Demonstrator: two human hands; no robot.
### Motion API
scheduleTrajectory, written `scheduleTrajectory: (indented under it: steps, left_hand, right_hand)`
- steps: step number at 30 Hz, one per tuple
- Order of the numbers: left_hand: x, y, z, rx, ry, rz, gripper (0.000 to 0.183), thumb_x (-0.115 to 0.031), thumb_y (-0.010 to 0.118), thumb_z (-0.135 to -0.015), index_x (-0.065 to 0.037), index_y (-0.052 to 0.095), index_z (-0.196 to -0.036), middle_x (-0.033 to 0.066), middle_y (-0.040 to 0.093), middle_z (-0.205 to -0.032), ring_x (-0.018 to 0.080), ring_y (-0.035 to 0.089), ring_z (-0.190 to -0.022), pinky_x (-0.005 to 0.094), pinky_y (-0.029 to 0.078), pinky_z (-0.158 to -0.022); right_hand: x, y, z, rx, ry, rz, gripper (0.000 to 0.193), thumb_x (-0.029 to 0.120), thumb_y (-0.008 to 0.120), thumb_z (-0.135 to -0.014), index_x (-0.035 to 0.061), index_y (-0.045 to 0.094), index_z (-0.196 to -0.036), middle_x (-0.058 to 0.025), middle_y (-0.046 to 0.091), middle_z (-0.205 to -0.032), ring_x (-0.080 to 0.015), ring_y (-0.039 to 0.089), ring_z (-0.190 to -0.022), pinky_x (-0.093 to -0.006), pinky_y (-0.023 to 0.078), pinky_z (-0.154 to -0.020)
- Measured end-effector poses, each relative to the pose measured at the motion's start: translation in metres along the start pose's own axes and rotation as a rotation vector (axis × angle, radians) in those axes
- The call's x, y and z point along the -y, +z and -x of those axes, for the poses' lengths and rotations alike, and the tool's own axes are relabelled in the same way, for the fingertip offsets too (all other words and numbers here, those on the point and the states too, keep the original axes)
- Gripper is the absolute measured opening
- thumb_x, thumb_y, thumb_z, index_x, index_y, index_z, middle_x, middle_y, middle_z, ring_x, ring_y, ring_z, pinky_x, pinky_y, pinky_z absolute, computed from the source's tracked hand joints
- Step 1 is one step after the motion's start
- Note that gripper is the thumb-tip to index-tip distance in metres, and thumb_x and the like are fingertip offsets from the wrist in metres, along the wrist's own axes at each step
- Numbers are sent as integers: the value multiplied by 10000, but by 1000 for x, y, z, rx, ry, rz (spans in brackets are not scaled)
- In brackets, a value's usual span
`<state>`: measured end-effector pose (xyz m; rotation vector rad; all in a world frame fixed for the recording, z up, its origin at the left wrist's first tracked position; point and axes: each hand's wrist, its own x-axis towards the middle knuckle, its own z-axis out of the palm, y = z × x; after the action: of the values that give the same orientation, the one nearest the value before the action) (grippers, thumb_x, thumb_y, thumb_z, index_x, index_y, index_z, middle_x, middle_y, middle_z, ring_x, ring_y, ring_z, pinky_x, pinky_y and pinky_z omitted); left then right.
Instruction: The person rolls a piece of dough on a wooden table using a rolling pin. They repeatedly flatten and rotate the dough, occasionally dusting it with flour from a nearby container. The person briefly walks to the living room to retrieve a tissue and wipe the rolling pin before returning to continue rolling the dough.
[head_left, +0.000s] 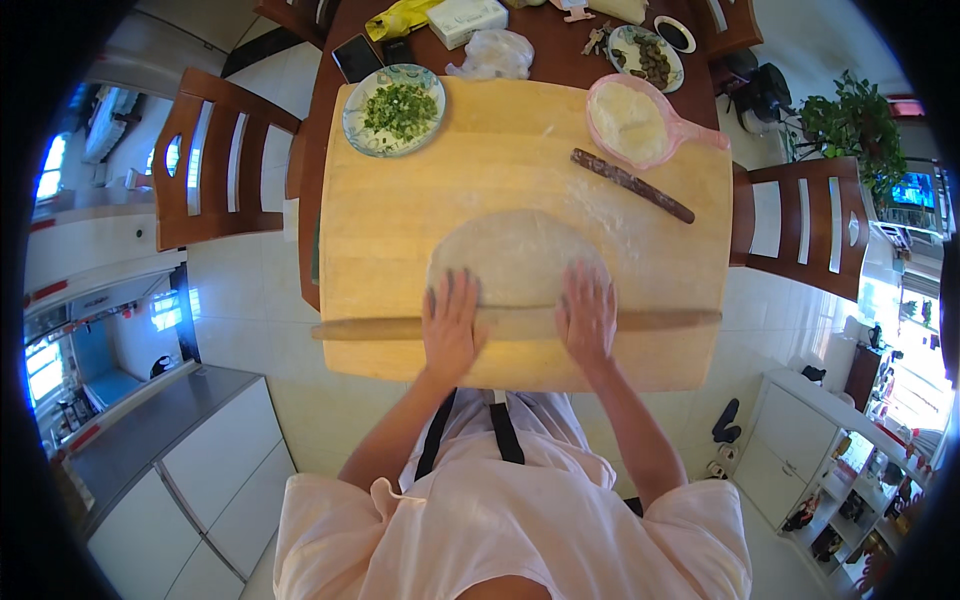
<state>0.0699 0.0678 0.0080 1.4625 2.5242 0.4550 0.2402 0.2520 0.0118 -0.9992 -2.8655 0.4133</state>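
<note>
My left hand (455, 320) lies flat with spread fingers over a long wooden rolling pin (370, 329). Likewise my right hand (588, 312) presses flat on it, fingers stretched forward. Between and beyond my hands spreads a wide, pale sheet of dough (515, 255). Its near edge runs over or around the middle of the pin; which of these I cannot tell. Both ends of the pin stick out past my hands. The dough rests on a large wooden board (380, 220). Farther off, at the right, a short dark rolling pin (632, 185) lies slanted among flour dust.
A plate of chopped greens (395, 110) sits at the board's far left corner. A pink handled scoop of flour (630, 120) occupies the far right. Behind are a tissue box (467, 20), a plastic bag (497, 54) and a phone (356, 58). Chairs (220, 165) flank the table.
</note>
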Motion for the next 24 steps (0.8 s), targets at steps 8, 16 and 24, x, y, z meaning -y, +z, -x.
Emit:
scheduleTrajectory:
  steps: [8,16,24]
  left_hand:
    - [9,-7,34,82,9,5,725,-469,562,-899,-62,386,-1472,138,289,-1575,401,246,-1443,608,220,-1113]
    - [24,-10,-66,-156,-145,-79,594,-330,555,-927,-67,421,-1442,172,327,-1545,424,256,-1432,640,207,-1108]
    - [-59,26,-26,-137,117,320,557,-298,508,-958,-66,411,-1456,172,396,-1505,396,343,-1396,580,253,-1111]
  right_hand:
    - [-12,-7,38,40,21,-29,628,265,565,-905,60,378,-1467,-166,344,-1534,-414,331,-1394,-624,257,-1096]
    - [-31,-16,-59,-103,177,68,552,192,554,-885,52,447,-1408,-173,359,-1525,-359,311,-1420,-606,226,-1122]
    - [45,37,-4,94,-229,-137,576,255,499,-919,93,410,-1464,-100,345,-1549,-288,263,-1454,-558,184,-1162]
